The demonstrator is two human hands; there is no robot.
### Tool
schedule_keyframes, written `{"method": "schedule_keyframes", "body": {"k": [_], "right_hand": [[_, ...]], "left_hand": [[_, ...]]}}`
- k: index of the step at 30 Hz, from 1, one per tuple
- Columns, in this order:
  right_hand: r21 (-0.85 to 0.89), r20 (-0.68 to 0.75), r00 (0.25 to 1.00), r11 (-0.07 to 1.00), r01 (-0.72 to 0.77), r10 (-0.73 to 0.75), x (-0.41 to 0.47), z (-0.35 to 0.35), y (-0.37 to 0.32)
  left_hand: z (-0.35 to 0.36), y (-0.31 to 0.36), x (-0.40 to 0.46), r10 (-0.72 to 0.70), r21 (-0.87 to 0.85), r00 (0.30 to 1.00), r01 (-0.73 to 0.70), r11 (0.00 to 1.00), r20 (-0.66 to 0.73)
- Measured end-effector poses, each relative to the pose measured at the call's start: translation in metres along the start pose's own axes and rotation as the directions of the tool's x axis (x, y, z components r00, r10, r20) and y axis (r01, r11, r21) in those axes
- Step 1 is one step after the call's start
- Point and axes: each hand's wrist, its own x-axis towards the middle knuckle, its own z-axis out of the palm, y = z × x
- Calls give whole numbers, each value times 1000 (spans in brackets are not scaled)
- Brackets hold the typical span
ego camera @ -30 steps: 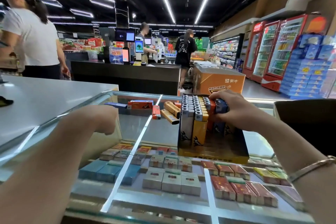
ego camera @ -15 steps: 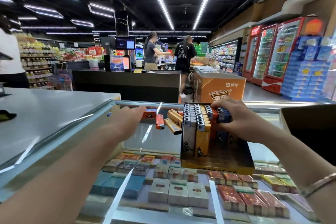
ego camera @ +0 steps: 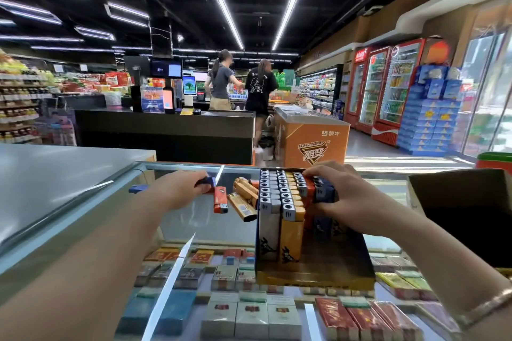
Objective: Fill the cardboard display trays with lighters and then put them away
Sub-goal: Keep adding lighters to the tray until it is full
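Left hand (ego camera: 182,191) fingers curled on blue lighter (ego camera: 206,181), left of cardboard tray (ego camera: 315,271). Right hand (ego camera: 352,202) grips blue lighters (ego camera: 324,191) in tray. Glass desk (ego camera: 194,224): three loose lighters, one red, two gold.

Black ceiling with long light strips (ego camera: 219,0); drink fridges (ego camera: 385,86) at right; dark checkout counter (ego camera: 166,130) ahead
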Motion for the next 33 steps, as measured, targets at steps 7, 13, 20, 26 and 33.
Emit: {"method": "schedule_keyframes", "body": {"k": [7, 13, 20, 26, 33], "right_hand": [[-18, -10, 1000, 1000, 4, -4, -1, 1, 0], [-22, -13, 1000, 1000, -5, 4, -1, 0, -1], [-22, 1, 1000, 1000, 2, -2, 0, 0, 0], [-28, 12, 1000, 1000, 2, -1, 0, 0, 1], [-19, 16, 1000, 1000, 5, -5, 1, 0, 3]], "left_hand": [[10, -9, 6, -87, 24, 993, 86, 996, 80], [15, -8, 15, -177, -65, 970, 190, 980, 168], [14, -10, 17, -154, -236, 979, 182, 955, 130], [4, 0, 13, -176, -141, 963, 207, 968, 203], [-7, 9, -4, -124, 96, 992, 123, 988, 10]]}}
